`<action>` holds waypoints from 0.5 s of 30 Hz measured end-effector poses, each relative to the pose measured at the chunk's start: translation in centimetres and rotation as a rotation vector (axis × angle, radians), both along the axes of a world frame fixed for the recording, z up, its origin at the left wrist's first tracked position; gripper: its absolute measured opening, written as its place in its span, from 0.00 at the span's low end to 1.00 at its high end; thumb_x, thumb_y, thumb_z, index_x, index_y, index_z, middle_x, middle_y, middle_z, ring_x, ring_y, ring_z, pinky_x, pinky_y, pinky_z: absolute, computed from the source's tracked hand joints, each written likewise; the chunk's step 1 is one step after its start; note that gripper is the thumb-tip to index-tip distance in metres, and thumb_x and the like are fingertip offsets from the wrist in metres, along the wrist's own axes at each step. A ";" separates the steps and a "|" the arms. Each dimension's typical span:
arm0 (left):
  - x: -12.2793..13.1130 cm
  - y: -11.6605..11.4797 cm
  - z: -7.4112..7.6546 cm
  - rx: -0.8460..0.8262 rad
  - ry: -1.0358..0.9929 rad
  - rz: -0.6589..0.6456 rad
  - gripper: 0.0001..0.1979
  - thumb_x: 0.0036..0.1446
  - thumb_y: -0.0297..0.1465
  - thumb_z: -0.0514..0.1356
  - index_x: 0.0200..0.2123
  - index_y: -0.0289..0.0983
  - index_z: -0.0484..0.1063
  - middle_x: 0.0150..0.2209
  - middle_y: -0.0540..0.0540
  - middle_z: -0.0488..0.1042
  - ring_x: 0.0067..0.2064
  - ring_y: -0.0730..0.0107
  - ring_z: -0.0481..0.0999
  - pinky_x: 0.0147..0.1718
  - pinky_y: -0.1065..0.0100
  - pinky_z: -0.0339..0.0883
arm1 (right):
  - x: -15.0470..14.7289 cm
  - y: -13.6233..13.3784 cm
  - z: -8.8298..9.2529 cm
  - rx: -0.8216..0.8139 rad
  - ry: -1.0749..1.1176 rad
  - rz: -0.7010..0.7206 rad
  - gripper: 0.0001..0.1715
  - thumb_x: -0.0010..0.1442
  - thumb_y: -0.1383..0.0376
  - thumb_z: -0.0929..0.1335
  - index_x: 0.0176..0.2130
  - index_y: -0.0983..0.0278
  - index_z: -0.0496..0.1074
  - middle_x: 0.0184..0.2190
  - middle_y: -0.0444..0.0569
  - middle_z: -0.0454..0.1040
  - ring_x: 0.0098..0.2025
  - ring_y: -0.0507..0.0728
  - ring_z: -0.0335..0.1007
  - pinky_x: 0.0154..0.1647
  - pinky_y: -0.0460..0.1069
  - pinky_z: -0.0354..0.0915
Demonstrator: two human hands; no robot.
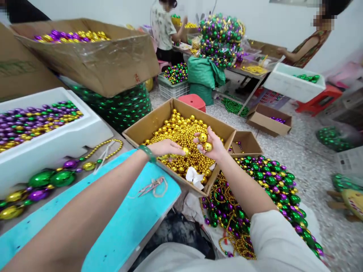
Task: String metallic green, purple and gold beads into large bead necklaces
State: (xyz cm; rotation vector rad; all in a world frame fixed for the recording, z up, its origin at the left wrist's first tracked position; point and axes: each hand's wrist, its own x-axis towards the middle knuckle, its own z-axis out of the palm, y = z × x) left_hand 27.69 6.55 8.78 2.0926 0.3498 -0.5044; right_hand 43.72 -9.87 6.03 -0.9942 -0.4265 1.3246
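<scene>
Both hands are over a cardboard box filled with gold beads, small strung ones and larger round ones. My right hand is turned palm up, with large gold beads resting in its curled fingers. From the left, my left hand, a green bangle at its wrist, reaches in with a gold bead at its fingertips. White paper scraps lie on the beads at the box's near corner.
A turquoise board at the left carries small scissors. Beside it stands a white foam box of beads. Green, purple and gold strands pile up at the right. Two people are at a table behind.
</scene>
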 end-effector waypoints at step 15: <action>-21.0 0.8 -0.5 -0.932 -0.647 0.924 0.21 0.47 0.43 0.64 0.36 0.31 0.70 0.24 0.46 0.73 0.22 0.73 0.71 0.19 0.72 0.63 | -16.7 11.9 6.0 0.100 -0.023 0.549 0.25 0.64 0.48 0.58 0.46 0.64 0.68 0.37 0.51 0.74 0.24 0.50 0.68 0.14 0.43 0.61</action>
